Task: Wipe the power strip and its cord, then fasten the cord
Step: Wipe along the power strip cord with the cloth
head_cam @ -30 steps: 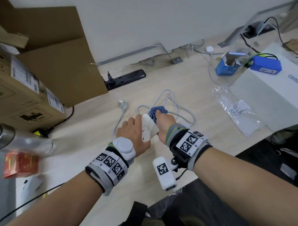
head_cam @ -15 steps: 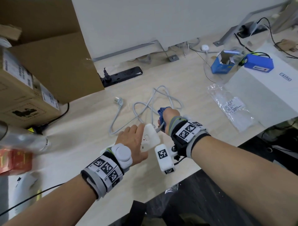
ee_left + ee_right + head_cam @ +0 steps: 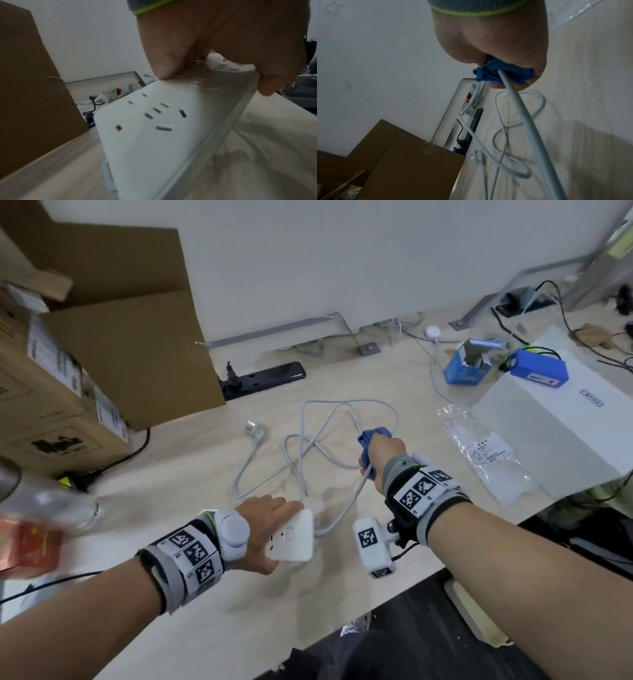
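Two hands work: left hand (image 3: 270, 529) grips power strip (image 3: 293, 537), right hand (image 3: 383, 451) clutches cloth (image 3: 498, 73) around cord (image 3: 342, 508).

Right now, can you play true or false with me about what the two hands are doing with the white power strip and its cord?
1. The left hand holds the white power strip. True.
2. The right hand squeezes a red sponge. False: it grips a blue cloth wrapped round the cord.
3. The cord's plug is pushed into the black power strip. False: it lies loose on the table.
4. The cord lies in loose loops on the table. True.
5. The white power strip lies flat on the table. False: it is tilted, one end lifted by the fingers.
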`<state>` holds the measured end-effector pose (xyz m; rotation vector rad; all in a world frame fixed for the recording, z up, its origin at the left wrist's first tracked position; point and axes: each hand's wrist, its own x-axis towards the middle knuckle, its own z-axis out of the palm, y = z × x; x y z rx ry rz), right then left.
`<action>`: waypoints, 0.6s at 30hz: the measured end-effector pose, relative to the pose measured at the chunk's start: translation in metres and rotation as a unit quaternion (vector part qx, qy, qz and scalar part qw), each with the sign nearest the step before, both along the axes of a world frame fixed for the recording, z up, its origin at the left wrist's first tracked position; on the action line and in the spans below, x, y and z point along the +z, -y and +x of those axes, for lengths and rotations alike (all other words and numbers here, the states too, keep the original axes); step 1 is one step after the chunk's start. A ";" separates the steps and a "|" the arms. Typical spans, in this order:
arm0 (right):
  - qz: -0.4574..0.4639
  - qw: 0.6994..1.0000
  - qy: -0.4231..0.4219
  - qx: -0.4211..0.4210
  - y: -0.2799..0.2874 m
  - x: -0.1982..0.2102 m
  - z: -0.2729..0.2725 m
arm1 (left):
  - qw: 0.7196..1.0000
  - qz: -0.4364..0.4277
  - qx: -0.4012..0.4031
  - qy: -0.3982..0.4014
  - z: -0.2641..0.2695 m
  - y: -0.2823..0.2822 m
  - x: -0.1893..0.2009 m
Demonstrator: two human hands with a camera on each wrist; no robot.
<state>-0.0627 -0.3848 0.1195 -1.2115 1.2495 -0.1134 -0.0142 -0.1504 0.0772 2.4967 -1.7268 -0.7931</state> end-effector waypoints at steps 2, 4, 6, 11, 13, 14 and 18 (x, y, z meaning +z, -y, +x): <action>-0.020 1.000 -0.006 -0.009 0.006 0.000 0.005 | 1.000 0.017 0.000 -0.010 0.000 -0.001 -0.003; 0.014 0.997 -0.004 -0.072 0.010 -0.001 0.015 | 0.999 0.035 -0.007 -0.017 -0.002 -0.001 -0.005; 0.035 0.994 -0.001 -0.099 0.017 0.004 0.023 | 0.999 0.045 -0.013 -0.026 -0.005 -0.002 -0.007; 0.059 0.988 0.021 -0.144 0.030 0.003 0.032 | 0.997 0.062 -0.014 -0.036 0.001 -0.008 -0.012; 0.051 0.986 0.042 -0.153 0.028 0.005 0.038 | 0.996 0.058 0.037 -0.062 0.001 -0.015 -0.017; 0.054 0.986 0.050 -0.152 0.027 0.006 0.040 | 0.993 0.049 0.073 -0.077 0.000 -0.020 -0.021; 0.079 0.986 0.087 -0.116 0.013 0.011 0.048 | 0.973 -0.006 0.197 -0.117 -0.008 -0.036 -0.041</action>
